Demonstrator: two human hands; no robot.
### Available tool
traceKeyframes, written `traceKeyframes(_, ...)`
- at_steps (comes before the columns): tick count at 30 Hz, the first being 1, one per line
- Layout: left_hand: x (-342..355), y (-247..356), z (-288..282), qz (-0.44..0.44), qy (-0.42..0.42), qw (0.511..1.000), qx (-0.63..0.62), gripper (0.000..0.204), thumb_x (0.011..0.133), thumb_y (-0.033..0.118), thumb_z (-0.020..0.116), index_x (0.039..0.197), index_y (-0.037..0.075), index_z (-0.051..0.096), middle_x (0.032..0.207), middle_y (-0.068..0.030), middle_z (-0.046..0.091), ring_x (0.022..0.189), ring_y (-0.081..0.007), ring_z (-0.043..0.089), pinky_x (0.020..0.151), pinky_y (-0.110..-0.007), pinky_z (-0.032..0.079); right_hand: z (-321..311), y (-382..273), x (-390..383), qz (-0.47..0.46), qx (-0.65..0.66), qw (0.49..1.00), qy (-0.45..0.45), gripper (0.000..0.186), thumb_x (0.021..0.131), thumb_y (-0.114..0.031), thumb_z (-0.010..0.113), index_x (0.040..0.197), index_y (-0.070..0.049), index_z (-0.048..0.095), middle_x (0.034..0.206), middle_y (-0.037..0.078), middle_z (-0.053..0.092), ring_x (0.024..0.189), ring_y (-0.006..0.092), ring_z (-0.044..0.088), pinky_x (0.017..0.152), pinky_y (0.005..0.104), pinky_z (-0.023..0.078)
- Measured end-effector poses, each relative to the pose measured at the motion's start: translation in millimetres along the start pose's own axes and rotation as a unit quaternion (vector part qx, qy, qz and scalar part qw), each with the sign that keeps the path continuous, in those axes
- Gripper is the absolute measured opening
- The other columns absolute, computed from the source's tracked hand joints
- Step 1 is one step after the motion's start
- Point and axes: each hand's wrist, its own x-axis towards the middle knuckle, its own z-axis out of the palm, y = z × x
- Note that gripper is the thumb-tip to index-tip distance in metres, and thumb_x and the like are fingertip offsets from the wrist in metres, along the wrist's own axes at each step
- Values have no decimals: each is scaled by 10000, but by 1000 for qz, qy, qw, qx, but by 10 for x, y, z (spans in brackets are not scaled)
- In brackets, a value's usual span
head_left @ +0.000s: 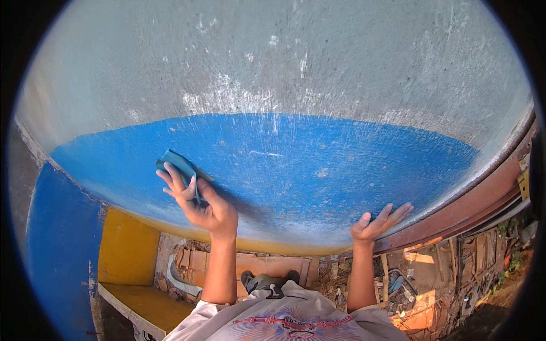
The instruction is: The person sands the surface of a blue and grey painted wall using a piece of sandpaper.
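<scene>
My left hand (206, 209) grips a folded sheet of blue-green sandpaper (181, 165), pinched between thumb and fingers. The sheet lies against the blue painted band of the wall (296, 165), left of its middle. Fine pale scratches and worn spots mark the blue paint. Further right, my right hand (375, 224) is open, fingers stretched out, by the lower right part of the blue band. Whether its fingertips press on the surface I cannot tell. Above the band, the wall is grey (341, 62), with white scuffed patches along the paint line.
At the left, a blue side wall (60, 244) meets a yellow panel (126, 247) and a yellow ledge (148, 304). Broken boards and rubble (424, 284) litter the ground below. A reddish-brown beam (483, 204) runs along the wall's right edge.
</scene>
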Motion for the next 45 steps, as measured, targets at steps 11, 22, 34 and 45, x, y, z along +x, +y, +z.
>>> traceKeyframes(11,-442,-420,-468,-122,-49,989,68,125,968,5,476,1084,9,523,1490,-255,379,1460,-419,189,1152,-592,61,-41,9,6,-25,18,999,-10,560,1038,-337,291,1537,-95,218,1590,234,102,1463,434,107,1158,629,121)
traceKeyframes(22,-841,-395,-546,76,-196,976,49,195,827,-24,570,961,112,604,1413,-209,501,1412,-396,336,1092,-731,-33,-32,6,43,-32,16,999,3,574,1024,-319,306,1535,-74,211,1587,247,94,1465,439,94,1160,621,124)
traceKeyframes(34,-633,-387,-653,135,-255,955,73,161,827,-33,601,927,93,596,1333,-207,571,1391,-371,379,1097,-736,25,-37,10,0,-25,0,1000,2,575,1029,-310,291,1545,-83,176,1589,240,87,1467,434,89,1159,625,129)
traceKeyframes(45,571,-253,-383,173,-202,964,-9,139,820,-31,612,878,92,580,1337,-215,572,1393,-391,377,1116,-693,10,-9,-7,-68,-16,-31,999,-18,571,1042,-345,297,1534,-68,213,1586,245,101,1454,447,137,1146,628,176)
